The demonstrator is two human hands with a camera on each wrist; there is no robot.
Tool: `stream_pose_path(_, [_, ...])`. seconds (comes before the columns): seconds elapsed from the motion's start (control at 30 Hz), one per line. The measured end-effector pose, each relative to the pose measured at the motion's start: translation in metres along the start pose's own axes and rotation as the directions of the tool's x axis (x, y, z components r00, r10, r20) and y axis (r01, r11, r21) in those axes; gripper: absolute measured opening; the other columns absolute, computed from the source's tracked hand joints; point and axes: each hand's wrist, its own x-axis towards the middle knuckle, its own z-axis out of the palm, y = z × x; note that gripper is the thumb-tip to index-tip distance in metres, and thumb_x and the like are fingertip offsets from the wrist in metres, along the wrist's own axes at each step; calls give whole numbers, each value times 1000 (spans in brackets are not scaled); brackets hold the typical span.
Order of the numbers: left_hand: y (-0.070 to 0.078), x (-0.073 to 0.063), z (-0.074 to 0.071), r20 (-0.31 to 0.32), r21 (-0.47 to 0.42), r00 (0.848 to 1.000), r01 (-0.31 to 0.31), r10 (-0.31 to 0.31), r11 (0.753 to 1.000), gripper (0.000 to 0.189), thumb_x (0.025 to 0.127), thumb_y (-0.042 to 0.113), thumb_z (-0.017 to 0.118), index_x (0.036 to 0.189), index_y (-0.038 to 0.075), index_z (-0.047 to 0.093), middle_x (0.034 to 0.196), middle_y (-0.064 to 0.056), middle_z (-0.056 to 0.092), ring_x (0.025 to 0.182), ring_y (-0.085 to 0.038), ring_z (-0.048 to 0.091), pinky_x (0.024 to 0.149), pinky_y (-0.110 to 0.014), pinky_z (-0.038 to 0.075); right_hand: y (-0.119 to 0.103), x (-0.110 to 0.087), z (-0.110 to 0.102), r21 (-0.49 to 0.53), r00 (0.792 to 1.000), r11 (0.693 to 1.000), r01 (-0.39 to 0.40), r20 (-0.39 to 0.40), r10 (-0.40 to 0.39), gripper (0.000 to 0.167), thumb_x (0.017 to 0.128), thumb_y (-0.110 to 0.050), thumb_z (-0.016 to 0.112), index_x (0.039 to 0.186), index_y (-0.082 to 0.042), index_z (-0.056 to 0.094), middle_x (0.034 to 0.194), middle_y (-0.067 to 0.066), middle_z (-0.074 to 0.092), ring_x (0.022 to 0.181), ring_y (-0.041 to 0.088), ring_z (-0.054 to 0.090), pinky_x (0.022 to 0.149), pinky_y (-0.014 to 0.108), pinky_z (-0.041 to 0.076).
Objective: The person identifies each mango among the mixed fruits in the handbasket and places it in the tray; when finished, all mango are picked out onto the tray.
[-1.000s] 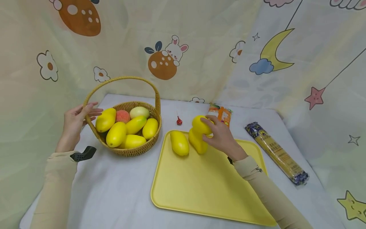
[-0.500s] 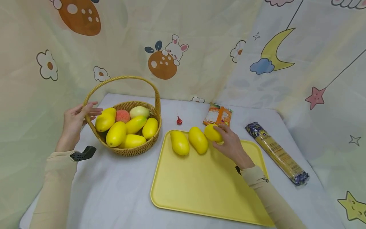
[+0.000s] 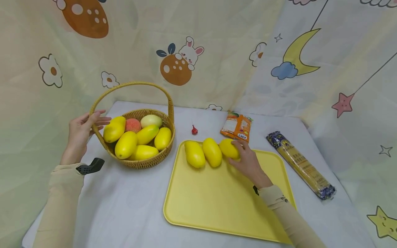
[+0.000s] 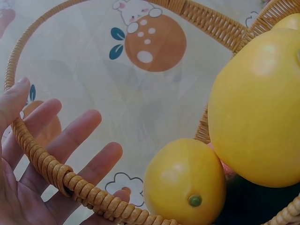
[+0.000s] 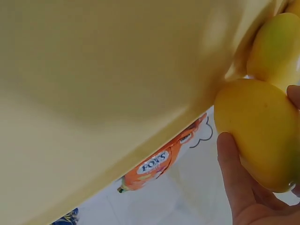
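Observation:
My right hand (image 3: 248, 162) holds a yellow mango (image 3: 228, 149) at the back of the yellow tray (image 3: 223, 206). In the right wrist view, fingers (image 5: 229, 157) lie along this mango (image 5: 258, 126), which touches another mango (image 5: 276, 47). Left of it in the head view, two more mangoes (image 3: 212, 152) lie side by side on the tray. My left hand (image 3: 80, 132) is at the left side of the wicker basket (image 3: 145, 163), its straight fingers (image 4: 77, 131) against the handle (image 4: 51, 168). Inside the basket sit several mangoes (image 3: 125, 145), a peach-like red fruit (image 3: 133, 126) and a pale green fruit (image 3: 151, 121).
Behind the tray lies an orange snack packet (image 3: 237, 126). A small red-wrapped lollipop (image 3: 194, 130) is between it and the basket. To the tray's right is a long packet of noodles (image 3: 301, 165). A printed curtain (image 3: 217, 62) hangs behind the white-covered table (image 3: 130, 206).
The right hand has moved the mango from above the middle mango to its right, down onto the tray's back edge. The middle mango has shifted slightly left. The left hand stays put.

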Motion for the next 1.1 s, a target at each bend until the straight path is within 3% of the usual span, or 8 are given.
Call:
stream_pose_path(0.1, [1, 0, 0, -6, 2, 1000, 1, -1, 1000, 35, 94, 37, 58, 121, 15, 65, 89, 14, 74, 83, -1, 68, 77, -12, 49, -3, -1, 3, -20, 998, 999, -31, 53, 32, 60, 80, -18, 77, 131, -4, 49, 124, 21, 49, 85, 36, 61, 79, 50, 54])
stream_pose_path(0.3, [0, 2, 2, -9, 11, 1000, 15, -15, 1000, 44, 93, 39, 59, 125, 10, 62, 88, 14, 73, 83, -2, 68, 75, -10, 49, -7, -3, 7, -128, 988, 989, -79, 121, 94, 65, 81, -28, 76, 134, -4, 47, 123, 21, 52, 93, 37, 60, 79, 50, 53])
stream_pose_path(0.47, [-1, 3, 2, -11, 12, 1000, 14, -14, 1000, 45, 93, 39, 59, 126, 8, 61, 88, 14, 74, 83, -2, 68, 75, -10, 49, -7, -3, 6, -189, 991, 978, -83, 87, 101, 65, 80, -34, 77, 131, -3, 51, 120, 20, 55, 95, 35, 61, 75, 47, 54])
stream_pose_path(0.73, [-1, 2, 1, -18, 18, 1000, 12, -12, 1000, 47, 92, 40, 59, 127, 9, 61, 88, 14, 73, 83, -2, 68, 75, -10, 48, -10, 0, 1, -203, 996, 978, -52, 60, 65, 60, 80, -33, 77, 127, -3, 54, 118, 20, 55, 89, 33, 61, 65, 44, 54])
stream_pose_path(1.1, [-1, 0, 0, -24, 39, 1000, 15, -14, 999, 48, 92, 42, 59, 127, 10, 61, 88, 15, 73, 85, -3, 68, 75, -10, 48, -15, 8, -2, -163, 999, 986, -40, 5, 41, 49, 83, -24, 74, 123, -1, 59, 117, 21, 58, 97, 36, 62, 75, 48, 55])
